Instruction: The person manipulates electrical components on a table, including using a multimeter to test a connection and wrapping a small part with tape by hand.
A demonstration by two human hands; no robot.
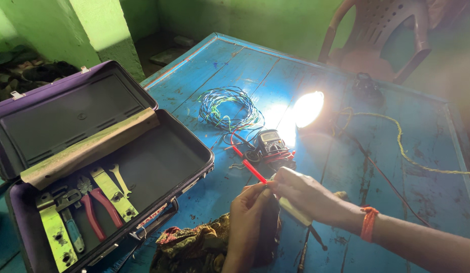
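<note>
While a bright lamp (308,108) shines on the blue tabletop (437,172), the person keeps both hands close together near the front edge. The left hand (247,215) is closed, with its fingertips pinching a thin red probe (250,166) at its near end. The right hand (308,194) is also closed, around a pale, stick-like tool (295,211), and its fingers touch the same end of the probe. The probe lies slanted above the tabletop, pointing to a small multimeter (270,141) with red leads just behind it. Farther back lies a coil of blue and green wire (227,107). To the left, an open purple toolbox (83,167) holds pliers and wrenches. A patterned cloth (192,245) lies under the left wrist.
</note>
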